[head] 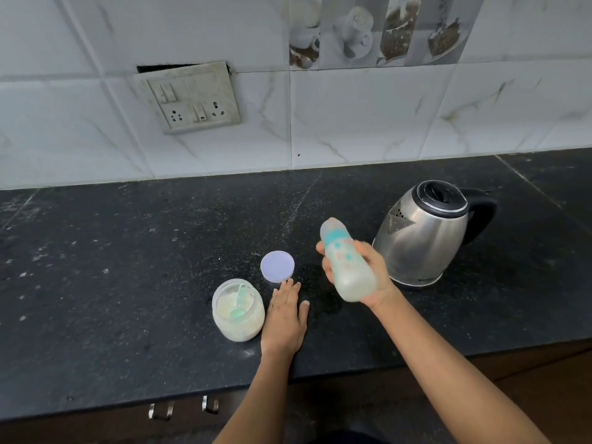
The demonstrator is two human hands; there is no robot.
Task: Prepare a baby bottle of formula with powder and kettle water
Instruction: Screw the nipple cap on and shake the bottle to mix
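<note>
My right hand (373, 275) grips a capped baby bottle (346, 261) with a teal ring, tilted with its top toward the back left and held above the counter. The bottle looks blurred and holds milky liquid. My left hand (285, 318) lies flat and open on the black counter (128, 267), beside the open jar of formula powder (237, 310). A green scoop (239, 301) rests inside the jar. The jar's round lilac lid (277, 265) lies just beyond my left fingertips. The steel kettle (426, 232) stands to the right of the bottle, lid closed.
A tiled wall with a switch and socket plate (192, 96) rises behind the counter. Cabinet handles (184, 408) show below the front edge. White specks of powder dot the counter.
</note>
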